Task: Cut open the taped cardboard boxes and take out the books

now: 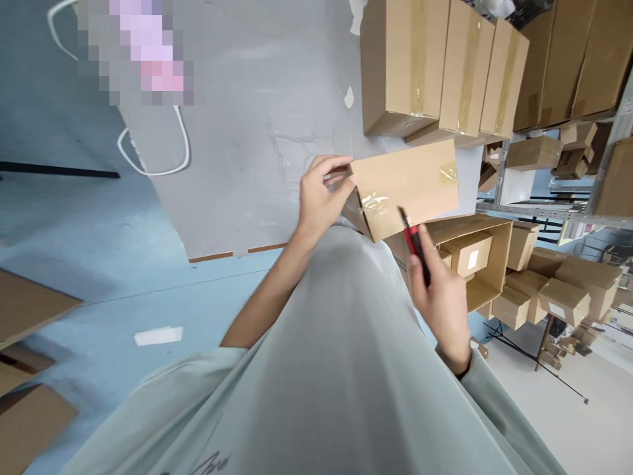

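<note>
A taped cardboard box [408, 185] rests at the edge of the grey table, close against my body. Clear tape shows on its near left end and at its right end. My left hand [324, 191] grips the left end of this box between thumb and fingers. My right hand [440, 297] is closed round a red and black utility knife [417, 247]. The knife's tip points up and left, just in front of the box's lower side. Whether the blade touches the cardboard I cannot tell.
Several tall taped boxes [415, 66] stand behind the held box. A large open carton [499, 257] with smaller boxes inside is at right, near shelving [504, 175]. A white cable [185, 148] loops over the left edge of the grey table [237, 178].
</note>
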The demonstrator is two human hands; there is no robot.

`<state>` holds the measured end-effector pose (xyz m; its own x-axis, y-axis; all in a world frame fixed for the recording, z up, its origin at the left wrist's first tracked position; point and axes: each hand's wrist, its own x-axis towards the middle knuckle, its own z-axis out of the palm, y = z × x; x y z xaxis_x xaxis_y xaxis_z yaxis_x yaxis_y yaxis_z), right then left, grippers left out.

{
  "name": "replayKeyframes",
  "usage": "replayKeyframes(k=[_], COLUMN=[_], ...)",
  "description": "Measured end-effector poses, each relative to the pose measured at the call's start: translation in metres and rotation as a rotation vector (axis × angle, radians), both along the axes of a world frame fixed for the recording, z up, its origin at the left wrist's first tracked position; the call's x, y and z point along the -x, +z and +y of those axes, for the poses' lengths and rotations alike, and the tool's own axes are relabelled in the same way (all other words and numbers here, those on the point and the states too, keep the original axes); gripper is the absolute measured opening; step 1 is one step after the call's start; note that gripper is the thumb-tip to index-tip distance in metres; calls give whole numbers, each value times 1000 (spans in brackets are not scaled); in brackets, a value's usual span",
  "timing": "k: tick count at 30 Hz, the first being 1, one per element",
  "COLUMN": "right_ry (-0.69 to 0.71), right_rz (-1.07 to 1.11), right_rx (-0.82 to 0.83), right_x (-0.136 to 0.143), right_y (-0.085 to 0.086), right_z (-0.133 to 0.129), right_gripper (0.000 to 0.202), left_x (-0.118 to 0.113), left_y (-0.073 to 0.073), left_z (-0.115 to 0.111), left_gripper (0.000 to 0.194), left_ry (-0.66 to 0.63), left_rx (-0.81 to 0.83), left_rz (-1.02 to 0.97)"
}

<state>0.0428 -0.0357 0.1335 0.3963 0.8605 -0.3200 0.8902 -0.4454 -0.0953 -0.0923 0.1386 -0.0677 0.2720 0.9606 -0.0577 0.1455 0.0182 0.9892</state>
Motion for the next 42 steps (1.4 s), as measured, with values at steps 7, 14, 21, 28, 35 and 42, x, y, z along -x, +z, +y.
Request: replayKeyframes(k=[7, 14, 21, 28, 35, 42], right_ry=[-367, -474, -419, -225, -101, -44], right_rz=[-47, 375, 615, 515, 527, 484], right_rx=[-414, -362, -361, -306, -126, -62], right_x=[-166, -208, -222, -225, -219, -217], right_y=[-82, -127, -144, -124, -91, -85], right_z=[28, 32, 37, 43, 47, 51], right_gripper=[55, 56, 60, 61, 63, 66], left_x=[-17, -84, -182, -177, -176, -174], left_y=[6, 67, 56, 36, 37, 37], left_z=[3, -13, -22, -21, -23, -23], left_gripper=[46, 44, 43, 45, 43, 43], left_ry=[116, 0, -327, -317, -308, -292], left_rx=[-58, -235, -370, -385, -379, -370], left_rz=[106, 333, 493, 577, 604, 599])
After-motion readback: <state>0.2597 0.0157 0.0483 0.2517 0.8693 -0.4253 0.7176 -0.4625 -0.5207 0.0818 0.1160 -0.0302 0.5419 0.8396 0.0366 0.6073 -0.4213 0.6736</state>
